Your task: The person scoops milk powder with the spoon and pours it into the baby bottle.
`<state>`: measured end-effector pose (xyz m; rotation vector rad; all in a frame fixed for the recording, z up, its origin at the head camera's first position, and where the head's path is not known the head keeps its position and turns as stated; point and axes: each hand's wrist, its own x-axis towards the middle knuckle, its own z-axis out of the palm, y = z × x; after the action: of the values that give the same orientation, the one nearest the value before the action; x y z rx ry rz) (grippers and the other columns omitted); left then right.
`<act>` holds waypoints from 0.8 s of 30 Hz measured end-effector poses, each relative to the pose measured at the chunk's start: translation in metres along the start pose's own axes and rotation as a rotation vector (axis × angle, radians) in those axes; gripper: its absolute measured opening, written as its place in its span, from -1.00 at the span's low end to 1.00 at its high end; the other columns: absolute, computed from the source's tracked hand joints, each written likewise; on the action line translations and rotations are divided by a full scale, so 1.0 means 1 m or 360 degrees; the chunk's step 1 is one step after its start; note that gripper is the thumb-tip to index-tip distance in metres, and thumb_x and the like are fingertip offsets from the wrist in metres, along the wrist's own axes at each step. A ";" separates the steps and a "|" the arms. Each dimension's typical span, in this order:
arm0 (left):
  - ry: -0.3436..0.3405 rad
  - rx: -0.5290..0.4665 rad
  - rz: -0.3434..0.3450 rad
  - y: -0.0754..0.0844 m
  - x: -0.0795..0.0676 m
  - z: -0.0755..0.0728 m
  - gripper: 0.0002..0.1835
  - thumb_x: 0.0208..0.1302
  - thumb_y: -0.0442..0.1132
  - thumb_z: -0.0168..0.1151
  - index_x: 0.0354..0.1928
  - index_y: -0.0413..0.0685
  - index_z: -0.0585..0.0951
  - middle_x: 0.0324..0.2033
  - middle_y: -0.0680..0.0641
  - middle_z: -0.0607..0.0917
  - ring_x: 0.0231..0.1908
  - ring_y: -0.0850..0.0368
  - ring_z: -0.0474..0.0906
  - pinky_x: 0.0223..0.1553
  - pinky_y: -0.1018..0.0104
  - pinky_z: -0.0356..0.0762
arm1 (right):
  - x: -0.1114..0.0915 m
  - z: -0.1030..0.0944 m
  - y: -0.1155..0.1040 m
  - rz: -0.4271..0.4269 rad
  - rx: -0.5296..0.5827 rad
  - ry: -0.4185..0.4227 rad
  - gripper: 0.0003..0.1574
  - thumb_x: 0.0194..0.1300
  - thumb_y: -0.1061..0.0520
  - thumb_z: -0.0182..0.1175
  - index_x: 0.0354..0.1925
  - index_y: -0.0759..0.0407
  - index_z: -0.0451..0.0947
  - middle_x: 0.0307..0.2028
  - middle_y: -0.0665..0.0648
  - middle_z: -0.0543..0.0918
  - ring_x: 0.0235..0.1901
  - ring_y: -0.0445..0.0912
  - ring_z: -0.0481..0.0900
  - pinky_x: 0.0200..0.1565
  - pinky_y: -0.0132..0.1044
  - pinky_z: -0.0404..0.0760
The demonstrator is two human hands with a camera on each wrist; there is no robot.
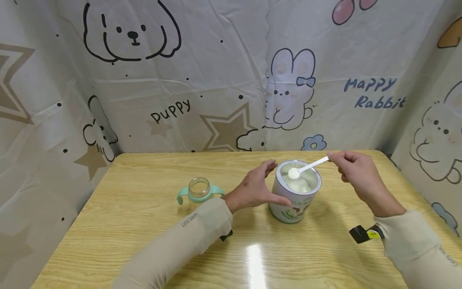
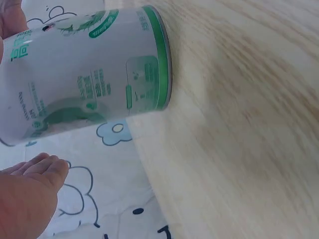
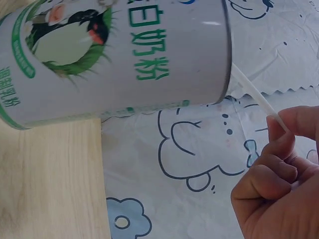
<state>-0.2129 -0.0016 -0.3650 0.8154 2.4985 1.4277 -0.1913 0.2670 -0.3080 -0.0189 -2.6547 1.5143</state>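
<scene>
A white milk powder can [image 1: 296,212] with green print stands lidless on the table, pale powder [image 1: 298,184] visible inside. My right hand [image 1: 357,172] pinches the handle end of a white plastic scoop [image 1: 315,163]. The scoop's bowl holds powder and is over the can's mouth. In the right wrist view, thumb and forefinger grip the handle while the other fingers curl. My left hand [image 1: 254,188] is at the can's left side, thumb across the front. In the left wrist view, its fingers [image 2: 47,169] are extended, apart from the can [image 2: 104,74]; thumb contact is unclear.
Left of the can, partly behind my left forearm, stands a baby bottle [image 1: 199,190] with mint-green handles and an open top. The wooden table [image 1: 144,172] ends at a printed cloth [image 1: 202,80] behind it. Cloth also hangs at both sides.
</scene>
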 end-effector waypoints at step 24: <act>-0.0049 -0.0054 -0.0132 0.003 -0.020 -0.043 0.18 -0.14 -0.09 0.70 0.50 -0.11 0.18 0.45 -0.06 0.32 0.43 0.10 0.22 0.39 0.17 0.27 | 0.002 0.002 -0.015 -0.0004 0.0473 0.0021 -0.72 0.46 -0.03 0.19 -0.42 -0.11 0.67 -0.47 -0.04 0.36 -0.52 -0.19 0.27 -0.60 -0.46 0.33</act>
<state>-0.2113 -0.0436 -0.3421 0.7132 2.4484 1.4152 -0.1935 0.2581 -0.2960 -0.0056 -2.3906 1.8823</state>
